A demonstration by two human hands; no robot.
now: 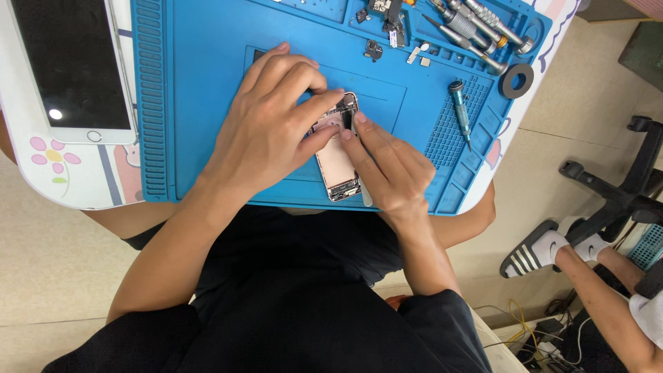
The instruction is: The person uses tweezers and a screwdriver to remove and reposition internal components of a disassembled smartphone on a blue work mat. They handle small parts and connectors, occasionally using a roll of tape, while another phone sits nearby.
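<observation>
An opened pink-gold phone body [336, 166] lies on the blue repair mat [207, 103] near its front edge. My left hand [269, 131] lies over the phone's upper left part, fingertips pressing on its inner parts. My right hand [390, 166] rests on the phone's right edge, index finger touching the top area, and holds a thin silver tool [364, 197] along that edge. Much of the phone is hidden under both hands.
A white phone screen panel [72, 65] lies on the white table at the left. Several screwdrivers [476, 27], a teal-handled driver [460, 110], a black ring [516, 81] and small parts [387, 17] sit along the mat's far side. Another person's sandalled foot [535, 252] and a chair base [608, 193] are at the right.
</observation>
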